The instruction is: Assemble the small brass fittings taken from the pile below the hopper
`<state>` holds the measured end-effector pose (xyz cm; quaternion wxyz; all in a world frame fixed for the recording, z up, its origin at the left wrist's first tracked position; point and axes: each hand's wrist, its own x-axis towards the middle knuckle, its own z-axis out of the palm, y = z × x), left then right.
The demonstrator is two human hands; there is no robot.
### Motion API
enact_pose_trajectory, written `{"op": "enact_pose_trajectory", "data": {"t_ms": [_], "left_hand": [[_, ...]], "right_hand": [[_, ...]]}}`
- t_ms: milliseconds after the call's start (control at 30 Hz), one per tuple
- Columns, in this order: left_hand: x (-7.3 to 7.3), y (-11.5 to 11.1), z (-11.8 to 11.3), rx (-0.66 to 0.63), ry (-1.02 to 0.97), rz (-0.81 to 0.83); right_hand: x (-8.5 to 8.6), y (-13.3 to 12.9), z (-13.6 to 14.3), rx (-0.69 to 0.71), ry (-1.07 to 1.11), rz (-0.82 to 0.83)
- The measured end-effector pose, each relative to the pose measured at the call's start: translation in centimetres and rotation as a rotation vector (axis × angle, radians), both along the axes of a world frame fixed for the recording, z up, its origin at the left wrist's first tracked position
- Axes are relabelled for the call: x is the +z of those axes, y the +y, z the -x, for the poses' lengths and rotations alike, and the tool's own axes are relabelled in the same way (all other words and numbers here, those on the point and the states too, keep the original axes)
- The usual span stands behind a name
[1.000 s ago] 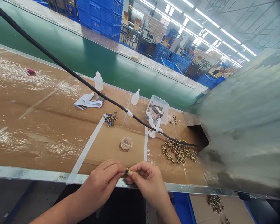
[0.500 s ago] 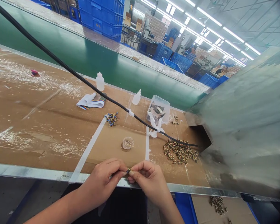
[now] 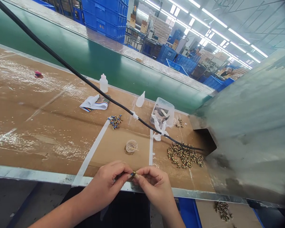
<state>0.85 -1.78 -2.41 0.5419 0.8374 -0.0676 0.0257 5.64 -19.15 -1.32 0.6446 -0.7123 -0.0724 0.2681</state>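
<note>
Between the fingertips of both hands is a tiny dark part with blue and yellow on it [image 3: 133,174], too small to name more exactly. My left hand [image 3: 111,179] pinches it from the left with thumb and forefinger. From the other side my right hand [image 3: 154,183] grips it the same way, its other fingers curled. Both hands are over the front edge of the bench. Just beyond them stands a small clear cup [image 3: 131,146] with a thin stick in it. A small pile of blue and yellow parts [image 3: 115,121] lies further back on the left.
A large pile of small yellow and dark parts [image 3: 184,155] lies to the right, by a metal housing [image 3: 247,133]. A black cable [image 3: 85,80] crosses above the bench. Behind are two white bottles [image 3: 104,85], a clear plastic box [image 3: 169,115] and a green conveyor belt [image 3: 123,72].
The view has shifted slightly. Both hands still pinch the small part together at the bench edge, with hardly any change in their grip.
</note>
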Motion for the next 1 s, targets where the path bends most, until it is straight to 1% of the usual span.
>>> {"op": "enact_pose_trajectory", "data": {"t_ms": [167,300,567,800,1000], "left_hand": [[-0.25,-0.09,0.16,-0.003,-0.031,-0.024],[-0.29,0.00,0.12,-0.033,-0.014,-0.027],[-0.52,-0.15,0.14,-0.034,0.025,-0.028],[-0.29,-0.01,0.18,-0.042,0.048,-0.026],[-0.07,0.04,0.03,0.017,0.059,0.004]], "right_hand": [[-0.15,-0.40,0.03,0.022,-0.135,0.103],[-0.09,-0.48,-0.04,0.066,-0.250,0.173],[-0.17,-0.44,-0.07,0.067,-0.231,0.177],[-0.17,-0.61,-0.24,0.086,-0.251,0.186],[-0.18,-0.42,-0.32,0.057,-0.257,0.152]]}}
